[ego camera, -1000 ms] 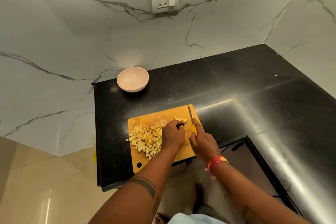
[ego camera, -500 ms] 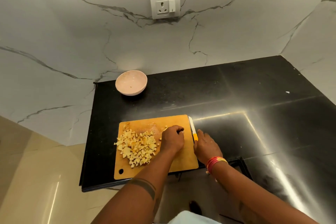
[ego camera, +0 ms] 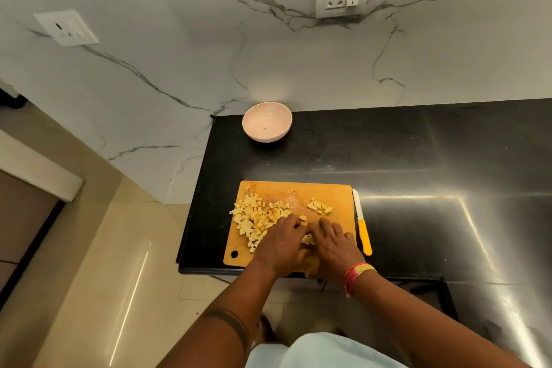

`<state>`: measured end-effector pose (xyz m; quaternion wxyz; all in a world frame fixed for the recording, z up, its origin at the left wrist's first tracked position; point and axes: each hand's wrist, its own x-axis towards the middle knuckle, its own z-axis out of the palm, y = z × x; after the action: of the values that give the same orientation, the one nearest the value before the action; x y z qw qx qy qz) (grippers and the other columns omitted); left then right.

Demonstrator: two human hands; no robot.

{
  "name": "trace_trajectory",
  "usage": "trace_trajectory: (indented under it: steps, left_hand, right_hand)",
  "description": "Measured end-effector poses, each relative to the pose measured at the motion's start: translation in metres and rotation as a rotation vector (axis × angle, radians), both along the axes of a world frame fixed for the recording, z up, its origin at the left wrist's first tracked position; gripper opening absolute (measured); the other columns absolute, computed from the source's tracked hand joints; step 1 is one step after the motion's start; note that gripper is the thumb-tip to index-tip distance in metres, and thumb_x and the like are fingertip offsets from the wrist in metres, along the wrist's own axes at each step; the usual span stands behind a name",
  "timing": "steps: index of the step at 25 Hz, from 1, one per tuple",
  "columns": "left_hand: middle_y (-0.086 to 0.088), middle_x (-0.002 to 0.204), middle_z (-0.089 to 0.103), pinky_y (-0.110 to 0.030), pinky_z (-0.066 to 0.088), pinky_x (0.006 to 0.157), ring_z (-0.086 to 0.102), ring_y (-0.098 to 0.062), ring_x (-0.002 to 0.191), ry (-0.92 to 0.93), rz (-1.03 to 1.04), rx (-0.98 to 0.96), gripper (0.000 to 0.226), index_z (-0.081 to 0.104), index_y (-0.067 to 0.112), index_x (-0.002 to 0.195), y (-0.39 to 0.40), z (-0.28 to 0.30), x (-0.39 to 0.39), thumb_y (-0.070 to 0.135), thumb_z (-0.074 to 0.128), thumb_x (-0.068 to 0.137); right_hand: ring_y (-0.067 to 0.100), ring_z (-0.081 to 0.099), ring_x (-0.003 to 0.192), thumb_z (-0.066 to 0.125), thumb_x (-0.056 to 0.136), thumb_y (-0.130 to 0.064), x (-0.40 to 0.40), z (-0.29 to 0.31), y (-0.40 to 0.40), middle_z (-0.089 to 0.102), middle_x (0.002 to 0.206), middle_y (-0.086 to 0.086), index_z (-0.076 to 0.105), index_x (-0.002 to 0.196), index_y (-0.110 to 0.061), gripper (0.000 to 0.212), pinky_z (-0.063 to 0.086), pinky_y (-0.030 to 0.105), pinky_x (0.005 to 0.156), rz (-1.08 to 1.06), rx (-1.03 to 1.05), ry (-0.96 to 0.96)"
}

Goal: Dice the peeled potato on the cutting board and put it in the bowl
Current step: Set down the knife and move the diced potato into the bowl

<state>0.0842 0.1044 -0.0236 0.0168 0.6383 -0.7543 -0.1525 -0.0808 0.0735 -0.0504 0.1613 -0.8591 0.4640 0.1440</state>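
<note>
Yellow potato dice (ego camera: 257,219), light, damp, loose on board (ego camera: 334,197) at near worktop: scoop from both sides; left hand (ego camera: 279,243) and right hand (ego camera: 333,243) cup the heap, grip loose, bowl (ego camera: 266,121) far-left.

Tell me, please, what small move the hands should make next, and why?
Probably cup both hands, left hand and right hand, around the potato dice and gather them: the knife lies beside the cutting board, and the bowl holds no dice.
</note>
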Motion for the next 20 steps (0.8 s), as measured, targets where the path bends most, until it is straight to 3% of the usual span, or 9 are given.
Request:
trace_trajectory:
  steps: [3,8,16,18,20]
  left_hand:
    - [-0.005,0.132,0.042,-0.036,0.050,0.089,0.045,-0.023,0.112,-0.069,-0.075,-0.030,0.049,0.047,0.024,0.139,-0.014,-0.002,0.016,0.038,0.060,0.094]
    - [-0.005,0.130,0.044,-0.039,0.047,0.089,0.046,-0.026,0.112,-0.029,-0.089,-0.040,0.037,0.052,0.022,0.135,-0.044,0.003,0.049,0.032,0.054,0.099]
    - [0.003,0.132,0.048,-0.033,0.046,0.101,0.045,-0.017,0.123,0.157,0.136,-0.039,0.035,0.058,0.027,0.132,-0.072,0.009,0.109,0.038,0.058,0.099]
    - [0.004,0.134,0.047,-0.032,0.046,0.101,0.045,-0.016,0.123,0.171,0.203,-0.050,0.037,0.058,0.027,0.133,-0.077,0.009,0.119,0.040,0.056,0.099]
    - [0.002,0.137,0.044,-0.033,0.047,0.102,0.043,-0.016,0.125,0.152,0.289,-0.073,0.042,0.055,0.027,0.138,-0.080,0.008,0.128,0.043,0.055,0.099]
  right_hand:
    - [0.034,0.018,0.149,0.065,0.079,-0.070,0.017,0.000,-0.010,0.006,0.166,0.007,0.005,0.160,-0.021,0.112,0.034,0.050,0.113,-0.031,-0.010,0.012]
    - [0.034,0.014,0.151,0.072,0.079,-0.062,0.045,0.013,-0.036,0.003,0.167,0.005,0.001,0.160,-0.022,0.115,0.032,0.052,0.115,-0.097,0.045,0.024]
    - [0.034,0.012,0.152,0.078,0.075,-0.059,0.067,0.015,-0.049,0.002,0.168,0.004,-0.003,0.160,-0.026,0.122,0.030,0.053,0.118,-0.162,0.090,0.021]
    - [0.035,0.019,0.149,0.077,0.076,-0.060,0.069,0.017,-0.054,0.010,0.164,0.005,0.002,0.161,-0.026,0.118,0.033,0.051,0.117,-0.217,0.127,-0.047]
    - [0.035,0.033,0.140,0.071,0.085,-0.055,0.067,0.019,-0.067,0.025,0.155,0.009,0.013,0.160,-0.023,0.101,0.038,0.046,0.114,-0.351,0.104,-0.189]
